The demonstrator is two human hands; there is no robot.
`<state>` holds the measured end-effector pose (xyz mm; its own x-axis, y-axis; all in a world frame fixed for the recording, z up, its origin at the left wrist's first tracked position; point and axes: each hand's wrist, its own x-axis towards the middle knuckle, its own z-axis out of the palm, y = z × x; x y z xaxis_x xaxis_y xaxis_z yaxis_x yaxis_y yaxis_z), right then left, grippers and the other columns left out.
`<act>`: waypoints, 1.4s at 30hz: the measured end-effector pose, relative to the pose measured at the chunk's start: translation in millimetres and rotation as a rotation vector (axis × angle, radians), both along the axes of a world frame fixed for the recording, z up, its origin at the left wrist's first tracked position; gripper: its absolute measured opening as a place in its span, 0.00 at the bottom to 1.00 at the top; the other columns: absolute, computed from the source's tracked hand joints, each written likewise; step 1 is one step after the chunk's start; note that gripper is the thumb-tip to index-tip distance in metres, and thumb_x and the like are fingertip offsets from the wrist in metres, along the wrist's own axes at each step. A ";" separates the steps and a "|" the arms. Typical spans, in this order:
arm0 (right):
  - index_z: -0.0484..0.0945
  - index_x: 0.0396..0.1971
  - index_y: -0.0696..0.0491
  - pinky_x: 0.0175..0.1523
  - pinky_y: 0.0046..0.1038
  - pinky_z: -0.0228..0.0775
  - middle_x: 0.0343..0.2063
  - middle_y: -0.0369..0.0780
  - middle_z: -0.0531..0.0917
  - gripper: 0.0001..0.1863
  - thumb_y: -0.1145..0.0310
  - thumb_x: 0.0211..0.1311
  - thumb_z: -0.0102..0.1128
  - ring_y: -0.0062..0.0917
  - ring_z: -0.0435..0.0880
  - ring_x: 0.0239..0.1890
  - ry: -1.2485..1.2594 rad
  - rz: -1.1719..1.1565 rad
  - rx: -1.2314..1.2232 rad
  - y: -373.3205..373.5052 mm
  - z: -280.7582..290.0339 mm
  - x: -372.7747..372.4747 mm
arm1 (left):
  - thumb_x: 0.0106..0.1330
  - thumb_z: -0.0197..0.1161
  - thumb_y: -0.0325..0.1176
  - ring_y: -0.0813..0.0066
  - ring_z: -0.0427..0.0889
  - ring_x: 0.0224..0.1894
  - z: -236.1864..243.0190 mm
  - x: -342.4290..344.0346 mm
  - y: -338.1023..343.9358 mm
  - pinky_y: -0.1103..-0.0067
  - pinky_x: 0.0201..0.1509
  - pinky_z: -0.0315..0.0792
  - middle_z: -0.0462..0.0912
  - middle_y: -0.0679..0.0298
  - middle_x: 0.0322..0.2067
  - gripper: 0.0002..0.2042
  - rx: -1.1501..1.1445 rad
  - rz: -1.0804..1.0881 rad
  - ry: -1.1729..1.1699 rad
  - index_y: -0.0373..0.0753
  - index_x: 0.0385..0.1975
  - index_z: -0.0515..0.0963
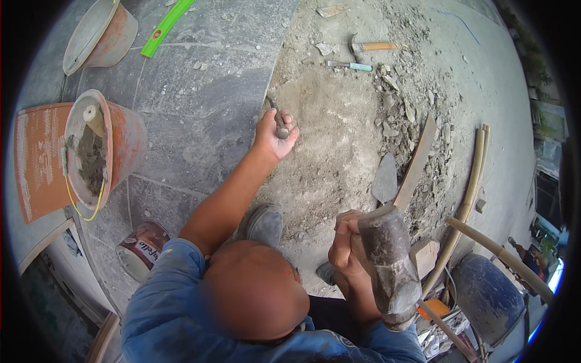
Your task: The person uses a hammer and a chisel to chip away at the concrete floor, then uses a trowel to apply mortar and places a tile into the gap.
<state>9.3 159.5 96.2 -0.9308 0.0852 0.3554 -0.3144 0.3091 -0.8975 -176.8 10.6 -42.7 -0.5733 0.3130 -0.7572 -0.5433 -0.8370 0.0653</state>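
Note:
Stretched out ahead, my left hand (276,134) is closed around a steel chisel (281,126). The chisel's struck end points back toward me. Its far end reaches the edge where the grey floor tiles (181,97) meet the broken-up, dusty ground (327,145). My right hand (346,242) is raised near my body, its fingers wrapped round the handle of a sledgehammer. The heavy, worn head (390,266) of the sledgehammer is close to the camera and hides most of the handle. Chisel and hammer head are well apart.
Rubble (393,115) lies right of the bare strip, with a claw hammer (378,46), a blue-handled chisel (357,66), a trowel (385,180) and a wooden slat (417,160). Left stand a mortar-filled bucket (130,136), another bucket (115,42) and a green bar (163,30). A blue drum (487,296) stands lower right.

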 end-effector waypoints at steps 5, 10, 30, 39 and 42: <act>0.78 0.30 0.59 0.32 0.33 0.74 0.26 0.47 0.82 0.11 0.72 0.44 0.65 0.38 0.82 0.26 -0.105 -0.037 -0.130 -6.7 -1.9 0.0 | 0.74 0.38 0.41 0.73 0.60 0.12 -1.9 -0.1 -7.9 0.76 0.20 0.58 0.70 0.66 0.16 0.16 0.055 -0.028 0.022 0.39 0.32 0.69; 0.74 0.36 0.55 0.27 0.34 0.72 0.21 0.40 0.80 0.16 0.72 0.45 0.66 0.36 0.80 0.20 -0.024 -0.003 0.213 -21.2 -43.3 -28.8 | 0.73 0.39 0.40 0.73 0.60 0.11 -1.8 -4.9 -3.8 0.76 0.20 0.58 0.69 0.67 0.14 0.15 -0.021 -0.105 0.009 0.40 0.30 0.69; 0.73 0.39 0.52 0.30 0.42 0.74 0.24 0.44 0.79 0.13 0.70 0.53 0.60 0.42 0.82 0.25 0.022 0.104 0.261 -29.9 -41.1 -27.6 | 0.69 0.49 0.37 0.77 0.63 0.13 -23.4 -3.6 -31.2 0.78 0.25 0.59 0.71 0.69 0.16 0.11 0.104 -0.211 0.272 0.37 0.34 0.74; 0.74 0.37 0.52 0.29 0.39 0.73 0.24 0.43 0.79 0.14 0.72 0.49 0.64 0.41 0.81 0.26 -0.352 -0.032 0.348 -33.8 -27.3 -10.8 | 0.69 0.50 0.40 0.75 0.63 0.13 -25.0 6.0 -32.2 0.78 0.25 0.60 0.72 0.68 0.17 0.12 -0.008 -0.255 0.271 0.37 0.34 0.74; 0.74 0.36 0.53 0.28 0.37 0.72 0.23 0.42 0.79 0.15 0.74 0.46 0.65 0.39 0.81 0.25 -0.241 -0.004 0.296 -29.6 -13.9 -7.0 | 0.70 0.49 0.41 0.74 0.61 0.13 -20.3 9.0 -24.2 0.76 0.23 0.59 0.69 0.66 0.15 0.13 -0.117 -0.269 0.177 0.39 0.31 0.73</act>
<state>2.3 129.9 82.3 -0.9906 0.0159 0.1358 -0.1029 0.5672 -0.8171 -167.8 -13.6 -63.0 -0.6076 0.3878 -0.6932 -0.7154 -0.6462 0.2656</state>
